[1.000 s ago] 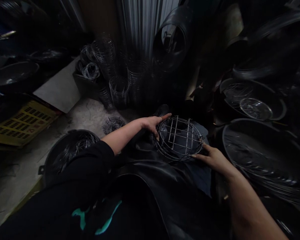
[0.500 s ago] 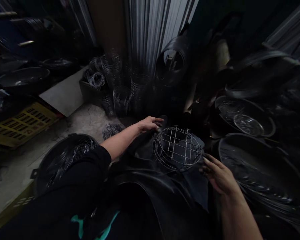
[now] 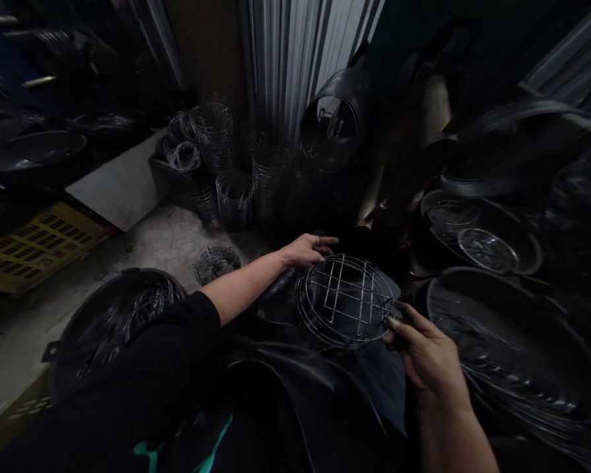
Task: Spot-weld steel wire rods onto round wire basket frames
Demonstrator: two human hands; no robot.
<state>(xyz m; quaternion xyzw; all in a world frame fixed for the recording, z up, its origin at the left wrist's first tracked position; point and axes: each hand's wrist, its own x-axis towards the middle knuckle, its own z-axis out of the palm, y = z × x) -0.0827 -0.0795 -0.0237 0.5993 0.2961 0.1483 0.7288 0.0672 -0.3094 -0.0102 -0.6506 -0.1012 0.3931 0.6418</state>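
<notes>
In front of me is a round wire basket (image 3: 345, 299) with ring-shaped hoops and a grid of crossed wires on its upper face. My right hand (image 3: 426, 351) pinches its right rim between thumb and fingers. At the basket's far left edge, my left hand (image 3: 308, 251) has its index finger stretched out to the right and the thumb below; whether it touches the rim is unclear. Beneath the basket lies dark sheet material (image 3: 384, 374), spread over my lap area.
Tubs with wire pieces stand at left (image 3: 64, 341) and right (image 3: 536, 315). A smaller basin (image 3: 526, 230) holds wire rounds. Wire baskets (image 3: 234, 197) stack at the back, and one wire basket (image 3: 217, 261) sits on the floor. A yellow crate (image 3: 39, 246) is far left.
My left hand has moved slightly right along the basket's far edge, its index finger now straighter. The basket has turned and shifted a little left and toward me, with my right hand on its rim.
</notes>
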